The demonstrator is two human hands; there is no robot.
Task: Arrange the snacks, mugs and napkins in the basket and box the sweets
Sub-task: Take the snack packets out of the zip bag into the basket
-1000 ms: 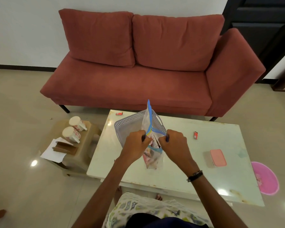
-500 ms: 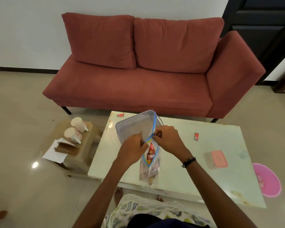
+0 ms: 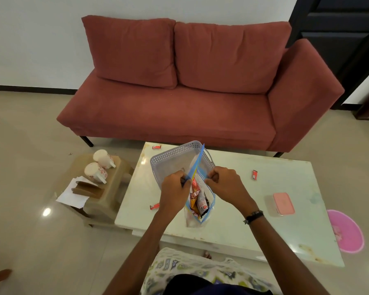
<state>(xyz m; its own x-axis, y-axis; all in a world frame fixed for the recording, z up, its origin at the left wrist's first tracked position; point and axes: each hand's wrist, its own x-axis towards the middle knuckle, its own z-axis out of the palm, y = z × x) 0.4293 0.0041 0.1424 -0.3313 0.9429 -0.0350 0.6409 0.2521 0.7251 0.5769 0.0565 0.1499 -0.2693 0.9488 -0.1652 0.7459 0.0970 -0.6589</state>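
— Report grip status, both hands.

— My left hand (image 3: 175, 186) pinches the left lip of the zip bag (image 3: 198, 201); my right hand (image 3: 224, 184) is curled round the right lip. The two lips are held apart, so the mouth of the bag stands open.

— Contents and position of the bag?

— Snack packets (image 3: 197, 199) stand inside it, red and dark wrappers visible. The bag sits upright on the white table (image 3: 275, 231), just in front of the grey basket (image 3: 168, 158) and overlapping its near wall.

— Remaining task items?

— Three small red sweets lie on the table: one (image 3: 156, 147) at the far left corner, one (image 3: 155, 206) near the left edge, one (image 3: 255, 174) to my right. The pink-lidded box (image 3: 282, 204) rests further right. Two mugs (image 3: 98, 165) lie on their sides on the low stool (image 3: 115, 188), with white napkins (image 3: 71, 194) beside them.
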